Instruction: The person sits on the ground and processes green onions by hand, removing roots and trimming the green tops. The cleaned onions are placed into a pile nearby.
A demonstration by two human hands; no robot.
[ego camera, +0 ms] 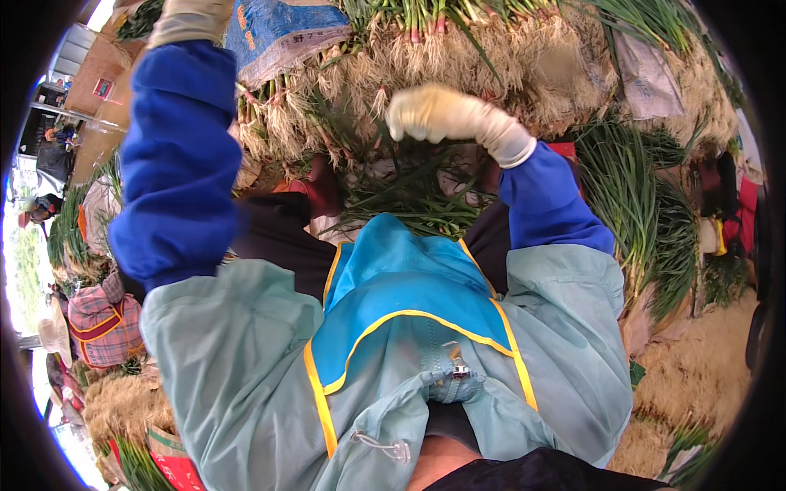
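My left hand [191, 19], in a pale glove, reaches to the top left edge; its fingers are cut off there, so what it holds cannot be told. My right hand [442, 116], gloved too and slightly blurred, hangs with curled fingers before a big heap of green garlic-like plants [430, 61], whose pale roots face me. Close beside its fingertips is a single rooted stem [381, 101]; whether they grip it is unclear. Loose green leaves [411, 208] lie below, between my knees.
A blue and white woven sack [282, 37] covers the heap's left part. Long-leaved bundles [620, 202] lie to the right, and root masses [694, 362] at the lower right. On the left, a person in a plaid garment [104, 319] sits near a straw hat [55, 331].
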